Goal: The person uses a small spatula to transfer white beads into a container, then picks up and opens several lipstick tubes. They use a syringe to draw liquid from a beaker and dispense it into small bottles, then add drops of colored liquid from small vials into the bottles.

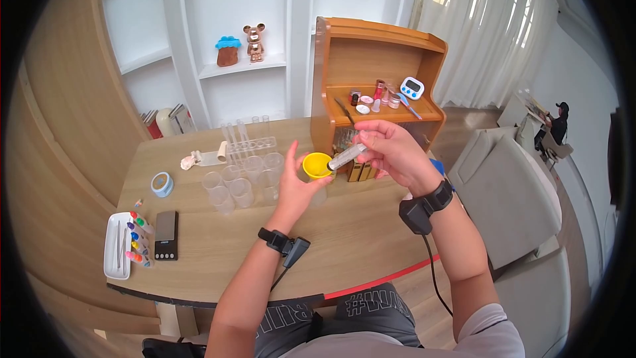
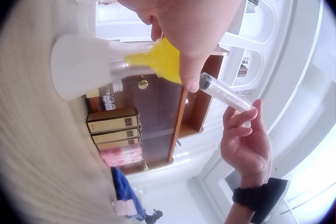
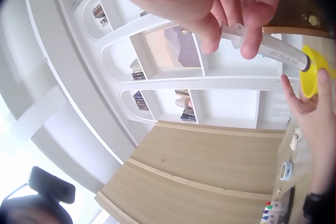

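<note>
A yellow funnel is held by the left hand, its thumb and fingers around the rim. In the left wrist view the funnel's stem points into the neck of a translucent conical flask that stands on the table. The right hand pinches a clear syringe by its rear end. The syringe slants down to the left, its dark plunger tip end at the funnel's rim. Whether the syringe touches the rim I cannot tell. Inside the syringe, the contents are too unclear to tell.
Several clear cups and a rack of tubes stand left of the flask. Farther left are blue tape, a black scale, a white tray and colourful-capped bottles. A wooden shelf unit stands behind.
</note>
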Available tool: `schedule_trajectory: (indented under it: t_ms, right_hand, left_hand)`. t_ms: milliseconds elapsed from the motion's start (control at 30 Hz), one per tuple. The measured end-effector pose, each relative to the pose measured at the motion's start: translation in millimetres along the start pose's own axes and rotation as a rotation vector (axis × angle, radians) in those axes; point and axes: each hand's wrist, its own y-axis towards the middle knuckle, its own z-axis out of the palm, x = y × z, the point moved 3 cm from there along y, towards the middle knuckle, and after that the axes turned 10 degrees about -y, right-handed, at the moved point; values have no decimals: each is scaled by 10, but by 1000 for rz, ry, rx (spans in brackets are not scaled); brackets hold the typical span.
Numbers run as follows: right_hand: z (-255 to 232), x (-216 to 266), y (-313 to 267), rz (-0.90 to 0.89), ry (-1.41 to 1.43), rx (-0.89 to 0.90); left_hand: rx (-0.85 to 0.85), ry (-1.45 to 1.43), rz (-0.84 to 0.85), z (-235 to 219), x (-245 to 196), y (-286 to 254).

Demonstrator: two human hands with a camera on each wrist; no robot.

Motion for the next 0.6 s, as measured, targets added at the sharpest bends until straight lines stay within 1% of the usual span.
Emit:
schedule_trajectory:
  t_ms: [100, 400, 500, 600]
  right_hand:
    - [20, -38, 44, 13, 44, 13]
    - [154, -69, 215, -140, 73, 132]
    - [220, -71, 334, -151, 18, 87]
    - [261, -62, 400, -89, -3, 59]
  left_hand:
    - [-6, 8, 18, 9, 12, -3]
    - [-4, 21, 16, 19, 3, -3]
    - [-10, 32, 26, 16, 25, 0]
    - [-12, 11, 24, 20, 15, -9]
